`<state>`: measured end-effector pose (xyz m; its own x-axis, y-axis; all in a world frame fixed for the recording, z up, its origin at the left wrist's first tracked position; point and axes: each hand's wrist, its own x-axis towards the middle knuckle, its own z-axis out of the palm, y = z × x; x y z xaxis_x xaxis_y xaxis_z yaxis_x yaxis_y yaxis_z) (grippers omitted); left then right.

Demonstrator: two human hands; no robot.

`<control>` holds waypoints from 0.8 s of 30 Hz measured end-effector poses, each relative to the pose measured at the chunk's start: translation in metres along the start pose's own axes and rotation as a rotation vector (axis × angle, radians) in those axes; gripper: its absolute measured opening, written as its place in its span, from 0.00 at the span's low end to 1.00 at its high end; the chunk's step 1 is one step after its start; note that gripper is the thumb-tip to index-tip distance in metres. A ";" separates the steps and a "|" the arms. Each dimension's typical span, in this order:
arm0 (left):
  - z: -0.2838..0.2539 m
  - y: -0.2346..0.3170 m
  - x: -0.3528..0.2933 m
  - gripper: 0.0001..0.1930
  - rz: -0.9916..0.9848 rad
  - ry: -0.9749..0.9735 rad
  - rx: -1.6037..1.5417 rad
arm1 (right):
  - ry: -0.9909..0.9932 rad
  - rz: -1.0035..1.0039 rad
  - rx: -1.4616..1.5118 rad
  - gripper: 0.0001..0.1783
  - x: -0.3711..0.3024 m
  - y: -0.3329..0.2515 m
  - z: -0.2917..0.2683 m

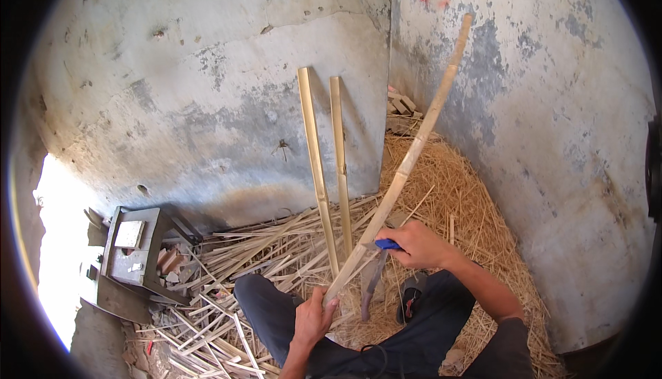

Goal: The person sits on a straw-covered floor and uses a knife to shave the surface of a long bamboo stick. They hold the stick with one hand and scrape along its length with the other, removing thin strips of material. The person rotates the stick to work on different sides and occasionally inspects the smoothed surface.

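Observation:
A long split bamboo piece (414, 151) slants up from my lap toward the far right corner. My left hand (314, 315) is closed around its lower end. In my right hand (422, 244) is a blue-handled knife (388, 244), its short blade against the edge of the bamboo above my left hand. A thin strip stands off beside the bamboo near the blade; whether it is still joined I cannot tell. Below the knife, a dark, narrow, slightly curved piece (373, 286) stands between my legs; its kind is unclear.
Two split bamboo lengths (314, 145) lean against the far wall (207, 89). Many thin bamboo strips (276, 241) lie in front and at left. Straw-like shavings (476, 213) heap along the right wall. A dark wooden box-like piece (134, 255) stands at left by a bright opening.

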<state>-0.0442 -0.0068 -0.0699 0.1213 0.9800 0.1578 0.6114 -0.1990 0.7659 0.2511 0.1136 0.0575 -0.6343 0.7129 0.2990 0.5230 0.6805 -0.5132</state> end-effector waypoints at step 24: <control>-0.001 0.016 -0.002 0.17 0.088 0.151 0.132 | -1.015 -0.039 0.431 0.10 0.016 0.011 -0.060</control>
<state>-0.0350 -0.0119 -0.0572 0.0665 0.9452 0.3198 0.7019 -0.2721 0.6583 0.2807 0.1423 0.1051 -0.9219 0.0874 -0.3774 0.3753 0.4427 -0.8143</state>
